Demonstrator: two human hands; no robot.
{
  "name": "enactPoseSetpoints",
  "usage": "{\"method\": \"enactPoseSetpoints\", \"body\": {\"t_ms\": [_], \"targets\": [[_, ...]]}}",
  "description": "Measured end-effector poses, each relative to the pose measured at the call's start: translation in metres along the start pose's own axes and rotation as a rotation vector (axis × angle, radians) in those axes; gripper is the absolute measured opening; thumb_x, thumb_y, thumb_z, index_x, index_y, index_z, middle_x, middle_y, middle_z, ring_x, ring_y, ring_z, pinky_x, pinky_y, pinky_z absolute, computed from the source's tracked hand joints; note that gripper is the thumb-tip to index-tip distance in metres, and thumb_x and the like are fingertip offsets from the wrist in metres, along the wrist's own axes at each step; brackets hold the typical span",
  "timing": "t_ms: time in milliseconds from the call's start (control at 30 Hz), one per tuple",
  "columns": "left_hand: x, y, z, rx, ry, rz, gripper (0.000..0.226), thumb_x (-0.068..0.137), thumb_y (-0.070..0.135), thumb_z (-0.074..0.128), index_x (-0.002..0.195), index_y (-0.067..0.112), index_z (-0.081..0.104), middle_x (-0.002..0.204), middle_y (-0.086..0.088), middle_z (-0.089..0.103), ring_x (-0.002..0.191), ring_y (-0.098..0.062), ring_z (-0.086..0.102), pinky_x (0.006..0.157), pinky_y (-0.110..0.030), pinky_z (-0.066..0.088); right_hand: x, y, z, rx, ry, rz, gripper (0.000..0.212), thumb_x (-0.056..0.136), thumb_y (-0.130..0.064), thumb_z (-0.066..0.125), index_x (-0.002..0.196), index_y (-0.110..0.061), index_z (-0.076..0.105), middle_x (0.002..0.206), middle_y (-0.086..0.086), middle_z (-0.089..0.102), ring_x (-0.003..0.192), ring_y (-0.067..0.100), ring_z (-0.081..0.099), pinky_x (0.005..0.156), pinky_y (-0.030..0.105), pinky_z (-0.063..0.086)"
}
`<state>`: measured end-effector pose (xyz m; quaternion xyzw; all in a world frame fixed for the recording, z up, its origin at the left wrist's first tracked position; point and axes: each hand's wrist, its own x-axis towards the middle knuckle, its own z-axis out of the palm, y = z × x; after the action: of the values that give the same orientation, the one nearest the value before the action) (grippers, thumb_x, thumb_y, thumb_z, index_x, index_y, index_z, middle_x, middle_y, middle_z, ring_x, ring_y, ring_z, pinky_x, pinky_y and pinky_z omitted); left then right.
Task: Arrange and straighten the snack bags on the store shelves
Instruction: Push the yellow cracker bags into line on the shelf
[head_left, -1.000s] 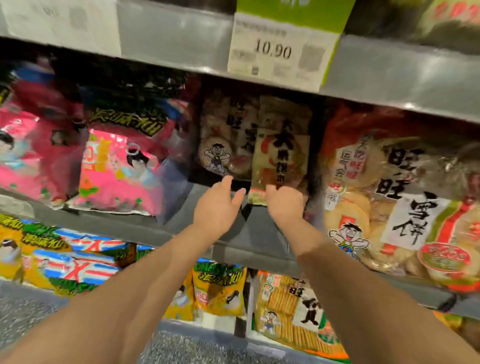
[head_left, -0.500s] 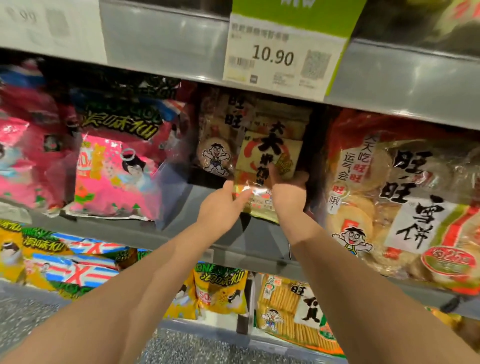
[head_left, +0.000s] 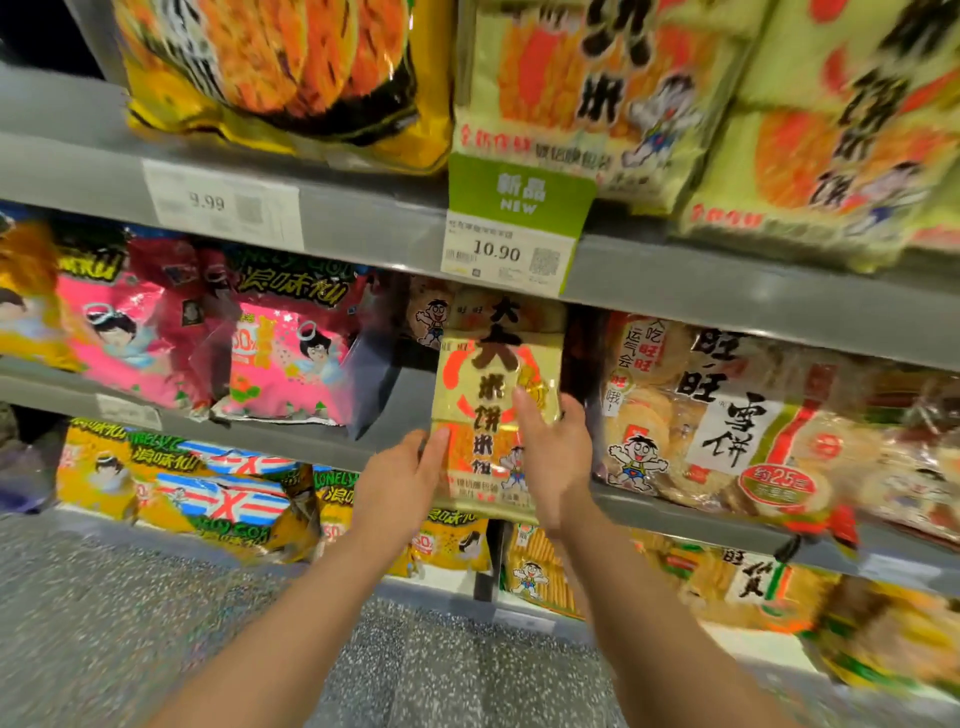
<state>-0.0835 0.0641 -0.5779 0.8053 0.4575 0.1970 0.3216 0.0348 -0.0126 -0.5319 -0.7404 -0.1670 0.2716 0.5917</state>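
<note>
A pale yellow rice-cracker bag (head_left: 488, 395) with black characters and a red ring stands upright at the front of the middle shelf (head_left: 384, 415), its bottom hanging past the shelf edge. My right hand (head_left: 553, 452) grips its lower right side, fingers across the front. My left hand (head_left: 402, 475) holds its lower left edge. Behind it a similar bag (head_left: 431, 317) with a cartoon boy stays further back on the shelf.
Pink snack bags (head_left: 280, 353) lie to the left, a large clear rice-cracker bag (head_left: 727, 415) to the right. Yellow bags fill the upper shelf (head_left: 571, 88) and lower shelf (head_left: 208, 493). Price tags 9.99 (head_left: 223, 202) and 10.90 (head_left: 509, 249) hang on the upper rail. Speckled floor below.
Both hands took hold of the yellow bag and pulled it forward and upright from the back of the shelf. The view tilted up, so the upper shelf now shows.
</note>
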Motion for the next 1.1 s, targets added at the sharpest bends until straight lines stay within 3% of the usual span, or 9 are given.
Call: {"method": "enactPoseSetpoints", "body": {"t_ms": [100, 367, 500, 633, 700, 900, 967, 1033, 1100], "targets": [[-0.034, 0.017, -0.029, 0.059, -0.05, -0.05, 0.042, 0.095, 0.047, 0.031, 0.089, 0.016, 0.058, 0.086, -0.015, 0.066, 0.088, -0.033, 0.06, 0.062, -0.032, 0.034, -0.041, -0.013, -0.014, 0.001, -0.02, 0.048, 0.062, 0.089, -0.035, 0.059, 0.138, -0.007, 0.035, 0.09, -0.017, 0.052, 0.069, -0.003, 0.05, 0.059, 0.007, 0.041], [-0.096, 0.075, -0.114, 0.106, -0.105, -0.111, 0.05, 0.092, 0.054, 0.031, 0.056, 0.021, 0.043, 0.062, -0.001, 0.053, 0.068, -0.023, 0.054, 0.055, -0.031, 0.033, -0.125, -0.072, -0.047, -0.03, -0.158, 0.144, 0.041, 0.086, -0.036, 0.062, 0.118, -0.014, 0.051, 0.108, 0.002, 0.065, 0.102, 0.018, 0.061, 0.09, 0.033, 0.048], [-0.119, 0.101, -0.146, 0.145, -0.1, -0.109, 0.06, 0.09, 0.059, 0.03, 0.07, 0.013, 0.062, 0.067, -0.003, 0.063, 0.068, -0.021, 0.058, 0.061, -0.032, 0.043, -0.152, -0.102, -0.065, 0.049, -0.226, 0.186, 0.032, 0.089, -0.039, 0.057, 0.113, -0.019, 0.051, 0.108, -0.002, 0.064, 0.096, 0.013, 0.06, 0.085, 0.029, 0.044], [-0.141, 0.124, -0.168, 0.156, -0.121, -0.113, 0.065, 0.087, 0.063, 0.028, 0.066, 0.01, 0.059, 0.067, -0.007, 0.064, 0.068, -0.023, 0.06, 0.061, -0.031, 0.043, -0.182, -0.123, -0.082, 0.102, -0.262, 0.235, 0.048, 0.084, -0.048, 0.06, 0.115, -0.015, 0.048, 0.113, -0.005, 0.063, 0.106, 0.014, 0.059, 0.098, 0.035, 0.044], [-0.154, 0.137, -0.175, 0.148, -0.13, -0.126, 0.065, 0.086, 0.064, 0.029, 0.069, 0.01, 0.06, 0.068, -0.005, 0.064, 0.068, -0.019, 0.06, 0.059, -0.029, 0.042, -0.199, -0.135, -0.095, 0.12, -0.257, 0.189, 0.045, 0.081, -0.047, 0.063, 0.111, -0.015, 0.054, 0.104, -0.003, 0.07, 0.097, 0.011, 0.067, 0.091, 0.037, 0.052], [-0.159, 0.208, -0.183, -0.027, -0.133, -0.05, 0.054, 0.088, 0.059, 0.035, 0.065, 0.016, 0.056, 0.062, 0.002, 0.058, 0.064, -0.014, 0.055, 0.06, -0.031, 0.039, -0.2, -0.182, -0.149, 0.122, -0.163, 0.065, 0.073, 0.081, -0.043, 0.063, 0.142, -0.018, 0.031, 0.127, -0.008, 0.052, 0.111, 0.01, 0.05, 0.097, 0.027, 0.04], [-0.148, 0.237, -0.18, -0.042, -0.126, 0.036, 0.054, 0.087, 0.06, 0.035, 0.063, 0.014, 0.05, 0.057, 0.0, 0.053, 0.06, -0.017, 0.052, 0.057, -0.033, 0.035, -0.187, -0.196, -0.172, 0.164, -0.111, 0.036, 0.064, 0.086, -0.031, 0.063, 0.14, -0.017, 0.033, 0.113, -0.008, 0.056, 0.099, 0.01, 0.054, 0.089, 0.027, 0.044], [-0.135, 0.268, -0.174, -0.059, -0.136, 0.122, 0.051, 0.086, 0.061, 0.036, 0.064, 0.016, 0.047, 0.056, 0.001, 0.052, 0.057, -0.015, 0.051, 0.055, -0.032, 0.034, -0.169, -0.206, -0.197, 0.196, -0.06, 0.01, 0.056, 0.086, -0.026, 0.064, 0.135, -0.015, 0.039, 0.108, -0.002, 0.063, 0.095, 0.015, 0.061, 0.084, 0.034, 0.052], [-0.122, 0.301, -0.165, -0.048, -0.158, 0.2, 0.05, 0.086, 0.061, 0.038, 0.079, 0.016, 0.059, 0.067, -0.001, 0.063, 0.061, -0.012, 0.057, 0.056, -0.027, 0.039, -0.15, -0.216, -0.222, 0.187, 0.001, -0.039, 0.066, 0.081, -0.037, 0.068, 0.137, -0.02, 0.037, 0.125, 0.007, 0.059, 0.108, 0.022, 0.059, 0.093, 0.044, 0.05]]}}
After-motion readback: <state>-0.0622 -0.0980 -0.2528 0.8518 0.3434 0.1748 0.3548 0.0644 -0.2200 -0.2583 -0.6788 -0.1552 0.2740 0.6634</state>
